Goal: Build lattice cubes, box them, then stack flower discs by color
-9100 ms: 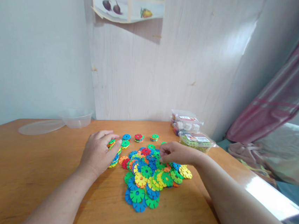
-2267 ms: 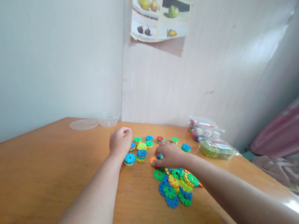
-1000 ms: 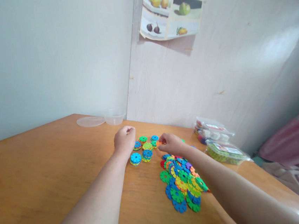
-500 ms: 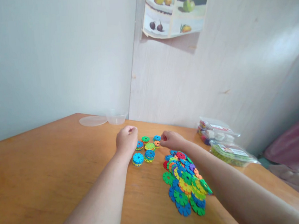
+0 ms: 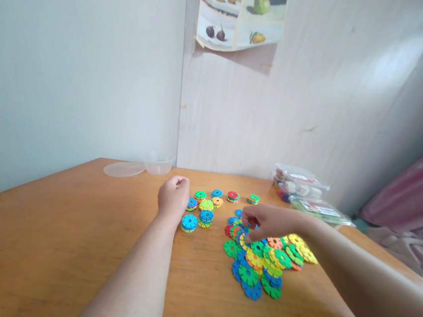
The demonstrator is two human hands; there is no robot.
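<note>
My left hand [image 5: 173, 196] is closed in a fist just left of several small stacks of notched plastic discs; what it holds, if anything, is hidden. Nearest to it are a stack topped by a blue disc [image 5: 189, 222] and a blue-topped stack [image 5: 191, 204] partly covered by the hand. My right hand [image 5: 264, 221] hovers over a loose pile of colourful notched discs [image 5: 256, 260], thumb and fingers curved apart, with no disc visibly gripped. Beyond it stand a stack with a red top [image 5: 232, 196] and one with a green top [image 5: 253, 199].
A clear plastic bowl [image 5: 159, 166] and a round translucent lid [image 5: 123, 169] lie at the table's back edge. Clear plastic boxes [image 5: 302, 184] with contents stand at the right. Fruit pictures [image 5: 240, 13] hang on the wall. Pink fabric [image 5: 404, 182] lies beyond the table's right side.
My right hand has moved from the small stacks back toward me and right, over the loose pile, and its fingers have opened. My left hand stays closed by the stacks. The view has shifted slightly.
</note>
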